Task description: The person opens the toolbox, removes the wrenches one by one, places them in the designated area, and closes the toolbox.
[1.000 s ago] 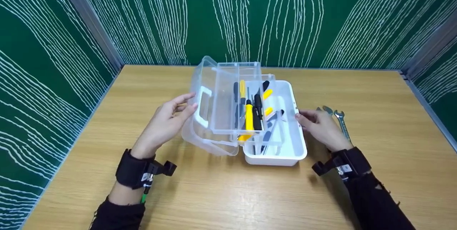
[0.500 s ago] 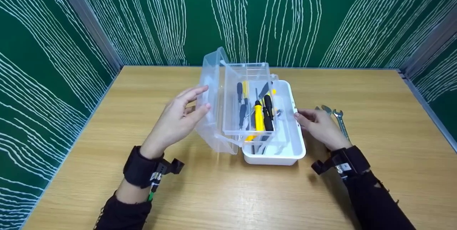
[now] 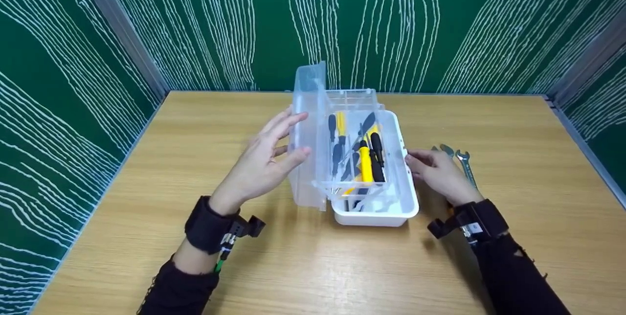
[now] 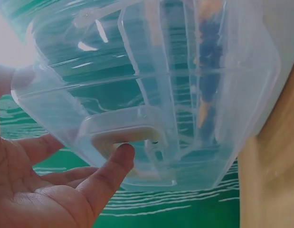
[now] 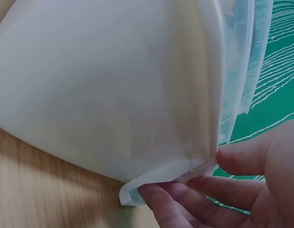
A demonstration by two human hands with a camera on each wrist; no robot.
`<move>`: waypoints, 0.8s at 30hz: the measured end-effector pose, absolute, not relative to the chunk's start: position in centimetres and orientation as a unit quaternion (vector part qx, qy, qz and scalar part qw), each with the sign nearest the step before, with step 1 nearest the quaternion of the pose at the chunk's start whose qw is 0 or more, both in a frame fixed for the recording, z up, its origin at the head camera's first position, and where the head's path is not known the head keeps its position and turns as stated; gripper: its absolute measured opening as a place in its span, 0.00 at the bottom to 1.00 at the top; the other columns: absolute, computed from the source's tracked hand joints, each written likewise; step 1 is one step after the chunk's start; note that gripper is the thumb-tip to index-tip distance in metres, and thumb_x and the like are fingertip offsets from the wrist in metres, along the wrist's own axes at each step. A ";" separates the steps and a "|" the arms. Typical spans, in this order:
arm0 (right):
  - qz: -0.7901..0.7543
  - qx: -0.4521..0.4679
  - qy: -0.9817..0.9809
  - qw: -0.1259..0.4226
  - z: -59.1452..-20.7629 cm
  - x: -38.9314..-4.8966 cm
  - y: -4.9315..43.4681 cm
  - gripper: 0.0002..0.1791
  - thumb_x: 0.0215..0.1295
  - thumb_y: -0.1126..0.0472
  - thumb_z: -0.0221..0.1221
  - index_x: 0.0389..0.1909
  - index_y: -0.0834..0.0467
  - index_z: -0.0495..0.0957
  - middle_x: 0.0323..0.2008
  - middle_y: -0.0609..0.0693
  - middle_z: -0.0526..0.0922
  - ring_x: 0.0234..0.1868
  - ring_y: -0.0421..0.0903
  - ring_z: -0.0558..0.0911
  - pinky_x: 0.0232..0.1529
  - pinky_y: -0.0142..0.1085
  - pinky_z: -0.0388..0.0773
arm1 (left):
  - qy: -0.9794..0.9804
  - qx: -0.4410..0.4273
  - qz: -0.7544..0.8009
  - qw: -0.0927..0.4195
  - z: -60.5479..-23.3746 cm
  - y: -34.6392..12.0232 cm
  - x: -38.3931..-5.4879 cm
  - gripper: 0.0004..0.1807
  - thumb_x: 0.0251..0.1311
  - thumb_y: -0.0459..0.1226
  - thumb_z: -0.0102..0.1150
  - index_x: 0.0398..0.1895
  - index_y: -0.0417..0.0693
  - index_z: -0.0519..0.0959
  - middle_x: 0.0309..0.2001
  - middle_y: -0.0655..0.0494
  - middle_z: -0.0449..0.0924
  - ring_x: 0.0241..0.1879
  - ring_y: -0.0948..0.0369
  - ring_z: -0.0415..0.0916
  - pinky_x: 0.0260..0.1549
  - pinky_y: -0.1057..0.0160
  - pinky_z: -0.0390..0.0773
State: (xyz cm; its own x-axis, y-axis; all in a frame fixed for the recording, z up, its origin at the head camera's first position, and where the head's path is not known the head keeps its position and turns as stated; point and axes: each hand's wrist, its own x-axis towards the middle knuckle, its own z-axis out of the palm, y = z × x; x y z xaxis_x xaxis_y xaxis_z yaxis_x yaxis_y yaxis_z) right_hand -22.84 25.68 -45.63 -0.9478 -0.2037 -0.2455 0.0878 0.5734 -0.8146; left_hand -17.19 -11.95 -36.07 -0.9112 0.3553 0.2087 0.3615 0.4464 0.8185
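A toolbox with a white base (image 3: 374, 220) stands on the table, its clear lid (image 3: 308, 87) upright on the left side. My left hand (image 3: 261, 163) touches the lid's outer face, fingers spread; in the left wrist view the thumb (image 4: 111, 173) lies at the lid's white handle (image 4: 120, 130). My right hand (image 3: 442, 175) grips the base's right side: in the right wrist view its thumb (image 5: 246, 154) is at the rim, with fingers curled under the white latch (image 5: 156, 178). Through the clear tray (image 3: 325, 185) show a yellow-handled tool (image 3: 365, 163) and black-handled screwdrivers (image 3: 376, 145).
Open-end wrenches (image 3: 467, 166) lie on the wooden table (image 3: 293, 266) right of the toolbox, partly hidden by my right hand. Green panels (image 3: 352, 26) with white lines enclose the table at the back and sides.
My left hand has moved right, and the lid has swung up and rightward from leaning open to upright. The tray with its tools has shifted right over the base. The right hand stays put.
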 end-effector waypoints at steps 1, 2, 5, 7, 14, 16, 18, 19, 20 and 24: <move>-0.461 -0.031 0.872 0.160 -45.7 -22.8 25.7 0.37 0.86 0.43 0.47 0.83 0.64 0.59 0.78 0.68 0.67 0.76 0.64 0.74 0.75 0.54 0.76 | -0.848 -0.217 -0.483 0.002 -36.1 -11.7 -17.3 0.37 0.77 0.54 0.58 0.84 0.57 0.64 0.89 0.49 0.44 0.81 0.44 0.63 0.71 0.43 0.77; -0.462 -0.027 0.871 0.163 -45.7 -22.9 25.7 0.37 0.86 0.43 0.47 0.83 0.64 0.59 0.79 0.68 0.67 0.76 0.63 0.74 0.75 0.55 0.75 | -0.846 -0.223 -0.484 0.001 -36.2 -11.5 -17.3 0.38 0.75 0.56 0.58 0.84 0.58 0.63 0.89 0.50 0.43 0.80 0.44 0.64 0.72 0.43 0.77; -0.467 -0.022 0.868 0.169 -45.6 -22.9 25.8 0.38 0.86 0.43 0.48 0.83 0.63 0.59 0.79 0.68 0.67 0.76 0.63 0.74 0.76 0.55 0.74 | -0.841 -0.239 -0.485 -0.003 -36.3 -10.8 -17.4 0.45 0.70 0.64 0.59 0.85 0.60 0.61 0.89 0.53 0.41 0.80 0.45 0.65 0.74 0.43 0.75; -0.472 -0.023 0.865 0.171 -45.6 -22.8 25.8 0.38 0.86 0.43 0.48 0.83 0.64 0.59 0.79 0.68 0.67 0.76 0.62 0.75 0.77 0.54 0.74 | -0.842 -0.246 -0.480 -0.005 -36.4 -10.4 -17.5 0.49 0.65 0.69 0.60 0.85 0.62 0.61 0.90 0.54 0.40 0.81 0.47 0.64 0.75 0.45 0.74; -0.473 -0.021 0.864 0.173 -45.4 -22.9 25.9 0.38 0.85 0.42 0.49 0.83 0.63 0.61 0.78 0.67 0.69 0.74 0.61 0.77 0.76 0.52 0.75 | -0.858 -0.254 -0.447 0.001 -36.2 -9.0 -17.6 0.51 0.60 0.60 0.73 0.85 0.65 0.61 0.89 0.55 0.43 0.82 0.51 0.62 0.74 0.54 0.75; -0.471 -0.023 0.865 0.172 -45.5 -22.9 25.9 0.38 0.85 0.42 0.49 0.83 0.62 0.61 0.78 0.67 0.69 0.74 0.61 0.77 0.76 0.53 0.75 | -0.866 -0.252 -0.432 0.008 -36.1 -8.5 -17.6 0.51 0.59 0.59 0.74 0.84 0.64 0.63 0.89 0.53 0.46 0.82 0.51 0.62 0.71 0.55 0.78; -0.472 -0.025 0.865 0.168 -45.5 -22.8 25.9 0.38 0.85 0.41 0.49 0.82 0.62 0.61 0.78 0.66 0.70 0.73 0.61 0.77 0.76 0.53 0.75 | -0.878 -0.254 -0.405 0.024 -36.0 -8.0 -17.7 0.51 0.58 0.60 0.75 0.83 0.63 0.65 0.88 0.51 0.50 0.81 0.49 0.64 0.69 0.52 0.80; -0.473 -0.026 0.865 0.168 -45.5 -22.8 25.9 0.38 0.85 0.41 0.49 0.82 0.62 0.61 0.78 0.66 0.69 0.74 0.61 0.77 0.76 0.53 0.75 | -0.883 -0.256 -0.391 0.032 -35.9 -7.8 -17.7 0.50 0.58 0.61 0.74 0.83 0.62 0.66 0.87 0.49 0.53 0.81 0.48 0.64 0.69 0.50 0.80; -0.473 -0.025 0.865 0.168 -45.5 -22.8 25.9 0.38 0.85 0.41 0.49 0.83 0.62 0.61 0.78 0.66 0.69 0.74 0.61 0.77 0.76 0.53 0.75 | -0.888 -0.261 -0.377 0.040 -35.8 -7.5 -17.8 0.50 0.58 0.62 0.74 0.83 0.61 0.66 0.86 0.48 0.55 0.81 0.47 0.64 0.69 0.48 0.79; -0.477 -0.019 0.862 0.171 -45.6 -22.8 25.8 0.38 0.85 0.41 0.49 0.83 0.61 0.60 0.78 0.65 0.69 0.75 0.61 0.76 0.77 0.54 0.74 | -0.896 -0.285 -0.332 0.073 -35.6 -6.7 -18.1 0.50 0.56 0.63 0.74 0.81 0.59 0.69 0.82 0.42 0.64 0.80 0.44 0.66 0.71 0.43 0.77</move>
State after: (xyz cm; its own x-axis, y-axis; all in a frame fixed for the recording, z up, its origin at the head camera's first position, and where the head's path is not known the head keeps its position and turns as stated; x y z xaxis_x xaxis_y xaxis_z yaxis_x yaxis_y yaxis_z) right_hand -22.82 25.84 -45.59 -0.9405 -0.1967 -0.2771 0.1306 0.5435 -0.8292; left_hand -18.11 -6.69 -35.60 -0.8274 0.4618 0.3197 0.5587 0.6176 0.5536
